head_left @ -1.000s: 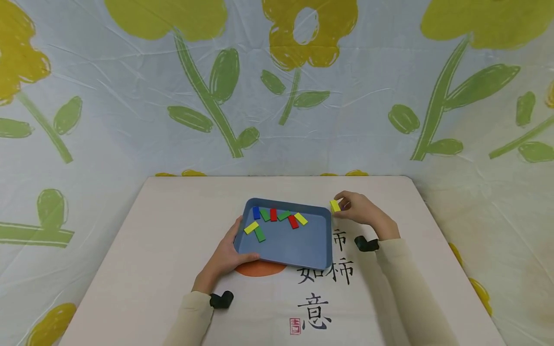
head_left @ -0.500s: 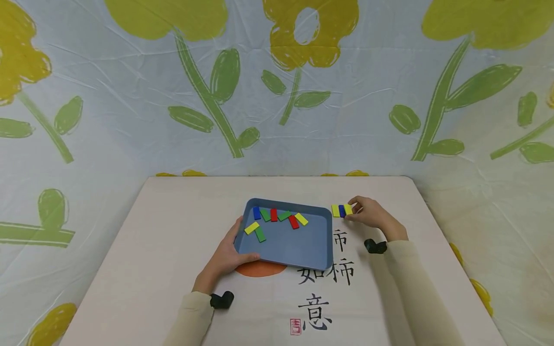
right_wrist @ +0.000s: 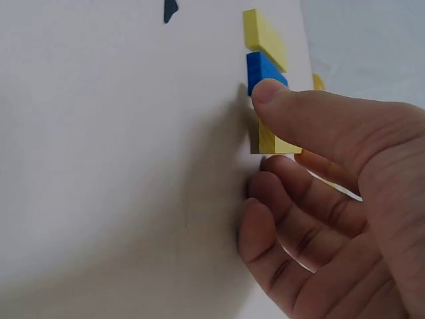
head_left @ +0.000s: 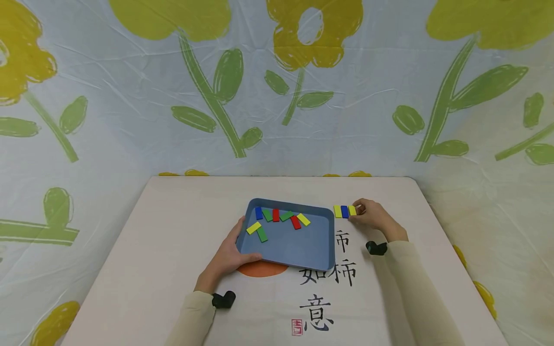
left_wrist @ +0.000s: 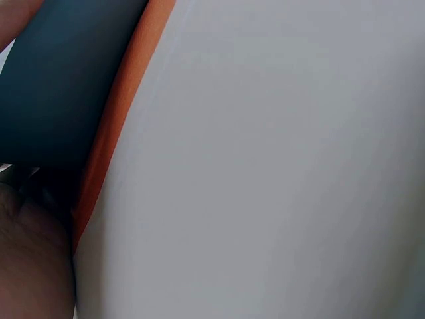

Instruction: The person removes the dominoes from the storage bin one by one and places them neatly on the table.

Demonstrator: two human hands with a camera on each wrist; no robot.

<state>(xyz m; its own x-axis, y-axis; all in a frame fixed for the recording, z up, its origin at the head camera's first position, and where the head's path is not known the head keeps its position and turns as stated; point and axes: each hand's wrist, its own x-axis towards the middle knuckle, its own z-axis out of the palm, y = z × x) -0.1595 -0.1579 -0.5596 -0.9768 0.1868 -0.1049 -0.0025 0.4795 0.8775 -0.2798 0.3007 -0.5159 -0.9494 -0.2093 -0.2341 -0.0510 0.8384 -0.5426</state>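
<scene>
My left hand (head_left: pixel 227 252) grips the near left corner of a blue-grey tray (head_left: pixel 290 252), thumb over the front rim. Several small red, green, blue and yellow wooden blocks lie in the tray, mostly along its far side. Just right of the tray, a yellow block (head_left: pixel 337 211), a blue block (head_left: pixel 344 212) and another yellow block (head_left: pixel 352 210) form a short row on the table. My right hand (head_left: pixel 374 217) pinches the rightmost yellow block. In the right wrist view its thumb (right_wrist: pixel 272 93) covers part of that block, and the other fingers are curled below.
The pale tabletop (head_left: pixel 173 216) carries black brush characters (head_left: pixel 317 310) and an orange printed shape (head_left: pixel 262 270) partly under the tray. A flower-patterned cloth (head_left: pixel 346 120) rises behind the table's far edge.
A second ago one yellow block showed at my right fingertips, with the blue one mostly hidden. Three blocks now show in a row, and the hand sits farther right. Left hand and tray stay put.
</scene>
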